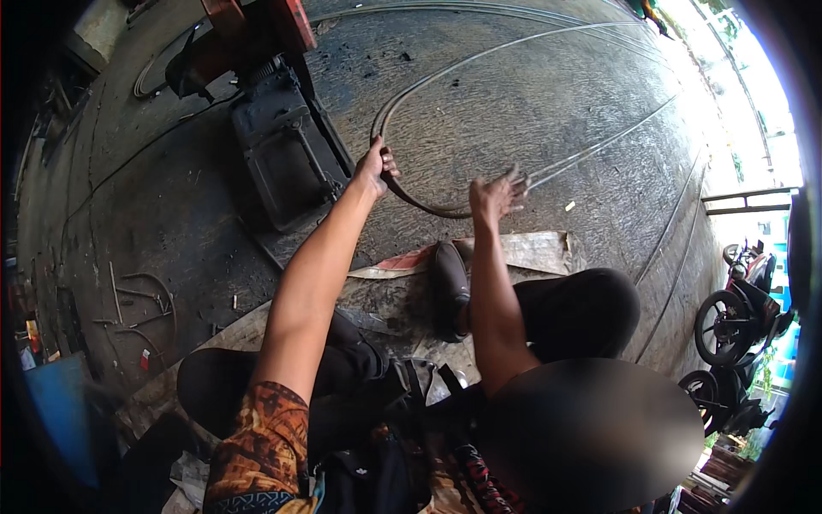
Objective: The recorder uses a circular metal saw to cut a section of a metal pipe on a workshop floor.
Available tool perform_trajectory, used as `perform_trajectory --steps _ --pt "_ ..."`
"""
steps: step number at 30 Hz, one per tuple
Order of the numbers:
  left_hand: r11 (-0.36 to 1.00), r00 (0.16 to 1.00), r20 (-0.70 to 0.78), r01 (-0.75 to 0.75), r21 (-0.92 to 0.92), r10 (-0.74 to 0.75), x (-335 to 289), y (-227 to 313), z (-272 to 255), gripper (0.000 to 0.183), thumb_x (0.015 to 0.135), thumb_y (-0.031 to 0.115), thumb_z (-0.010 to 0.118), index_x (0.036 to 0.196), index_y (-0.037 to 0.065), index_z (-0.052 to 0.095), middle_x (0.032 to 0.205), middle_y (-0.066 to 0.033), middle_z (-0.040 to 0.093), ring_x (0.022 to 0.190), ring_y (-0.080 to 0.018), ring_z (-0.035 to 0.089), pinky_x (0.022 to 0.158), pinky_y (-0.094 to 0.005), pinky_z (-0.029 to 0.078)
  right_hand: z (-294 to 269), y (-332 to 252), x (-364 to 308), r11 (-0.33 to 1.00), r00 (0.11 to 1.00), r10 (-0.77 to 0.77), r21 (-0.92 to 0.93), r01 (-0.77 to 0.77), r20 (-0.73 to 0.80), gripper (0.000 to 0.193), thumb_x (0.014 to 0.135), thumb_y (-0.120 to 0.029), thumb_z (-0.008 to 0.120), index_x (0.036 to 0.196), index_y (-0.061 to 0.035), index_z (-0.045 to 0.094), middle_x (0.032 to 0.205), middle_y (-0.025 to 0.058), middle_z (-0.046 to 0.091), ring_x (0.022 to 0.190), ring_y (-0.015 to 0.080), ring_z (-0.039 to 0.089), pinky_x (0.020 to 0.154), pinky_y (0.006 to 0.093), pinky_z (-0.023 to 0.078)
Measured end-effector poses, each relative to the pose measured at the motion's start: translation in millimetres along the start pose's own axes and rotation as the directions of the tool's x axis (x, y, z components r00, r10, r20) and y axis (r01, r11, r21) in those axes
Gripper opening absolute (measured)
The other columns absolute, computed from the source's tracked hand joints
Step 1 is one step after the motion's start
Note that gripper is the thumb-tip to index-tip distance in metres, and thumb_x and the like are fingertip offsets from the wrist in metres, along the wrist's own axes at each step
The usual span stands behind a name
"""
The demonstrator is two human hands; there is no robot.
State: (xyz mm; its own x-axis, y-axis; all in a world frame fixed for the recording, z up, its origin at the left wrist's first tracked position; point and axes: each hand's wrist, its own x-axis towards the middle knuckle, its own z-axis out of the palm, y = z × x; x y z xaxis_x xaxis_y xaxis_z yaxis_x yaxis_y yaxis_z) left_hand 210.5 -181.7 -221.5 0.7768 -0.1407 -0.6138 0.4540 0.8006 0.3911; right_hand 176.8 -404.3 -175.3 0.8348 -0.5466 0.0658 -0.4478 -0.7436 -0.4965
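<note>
Thin metal rods bend in a long U-shaped loop over the floor, both legs running away to the upper right. My left hand is closed around the rods at the left side of the bend. My right hand is beside the lower leg of the loop, its fingers spread and slightly blurred; whether the palm touches the rods cannot be made out. Left of my left hand stands a machine with a dark metal base, a screw clamp and red-orange upper parts.
A worn pale sheet lies by my shoe. Scrap rods and bits of metal are on the floor at left. More long rods stretch across the far floor. Motorcycles stand at right. A blurred oval hides the lower right.
</note>
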Motion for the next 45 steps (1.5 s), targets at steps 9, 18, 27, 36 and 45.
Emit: perform_trajectory --steps 9,18,27,36,45 --pt "0.999 0.998 -0.052 0.033 0.020 -0.032 4.0 -0.5 -2.6 0.041 0.098 0.047 0.049 0.072 0.016 0.043 0.052 0.0071 0.032 0.043 -0.0077 0.029 0.046 -0.0268 0.029 56.0 60.1 32.5 0.790 0.780 0.606 0.229 -0.569 -0.155 0.083 0.083 -0.032 0.065 0.149 -0.0079 0.020 0.149 0.0263 0.027 0.131 0.0415 0.040 0.096 0.0553 0.044" --pt "0.996 0.997 0.015 0.071 -0.047 -0.070 8.8 25.0 -6.6 0.042 0.098 0.050 0.047 0.071 0.017 0.041 0.051 0.0066 0.032 0.044 -0.0090 0.030 0.046 -0.0270 0.031 38.6 36.9 35.6 -0.317 0.624 0.277 0.682 -0.659 0.731 0.031 0.100 -0.037 0.045 0.083 -0.0117 0.040 0.061 0.0018 0.036 0.044 0.0151 0.035 0.041 0.0296 0.034" --pt "0.997 0.998 0.028 0.055 -0.056 -0.054 -20.8 50.5 -20.6 0.042 0.098 0.048 0.046 0.073 0.014 0.043 0.053 0.0063 0.032 0.044 -0.0087 0.030 0.046 -0.0266 0.031 22.0 1.6 3.3 -0.275 0.619 0.366 0.716 -0.641 0.695 0.035 0.101 -0.034 0.042 0.073 -0.0141 0.036 0.054 -0.0007 0.028 0.041 0.0145 0.028 0.042 0.0314 0.030" --pt "0.999 1.000 0.004 0.015 0.049 -0.015 -59.4 98.5 -52.7 0.039 0.095 0.037 0.059 0.067 0.015 0.043 0.052 0.0081 0.032 0.044 -0.0052 0.031 0.046 -0.0224 0.031 22.0 -44.6 -44.4 -0.319 0.560 0.311 0.639 -0.700 0.768 0.032 0.100 -0.036 0.043 0.075 -0.0161 0.036 0.058 -0.0005 0.030 0.044 0.0154 0.029 0.043 0.0307 0.027" --pt "0.993 0.997 -0.072 0.014 0.114 -0.005 -70.5 146.2 -106.2 0.035 0.094 0.030 0.059 0.066 0.016 0.045 0.049 0.0098 0.030 0.041 -0.0030 0.029 0.043 -0.0213 0.027 46.2 -80.8 -99.5 -0.360 0.547 0.262 0.606 -0.709 0.795 0.033 0.099 -0.039 0.044 0.076 -0.0161 0.036 0.058 -0.0006 0.028 0.044 0.0154 0.027 0.042 0.0302 0.026"
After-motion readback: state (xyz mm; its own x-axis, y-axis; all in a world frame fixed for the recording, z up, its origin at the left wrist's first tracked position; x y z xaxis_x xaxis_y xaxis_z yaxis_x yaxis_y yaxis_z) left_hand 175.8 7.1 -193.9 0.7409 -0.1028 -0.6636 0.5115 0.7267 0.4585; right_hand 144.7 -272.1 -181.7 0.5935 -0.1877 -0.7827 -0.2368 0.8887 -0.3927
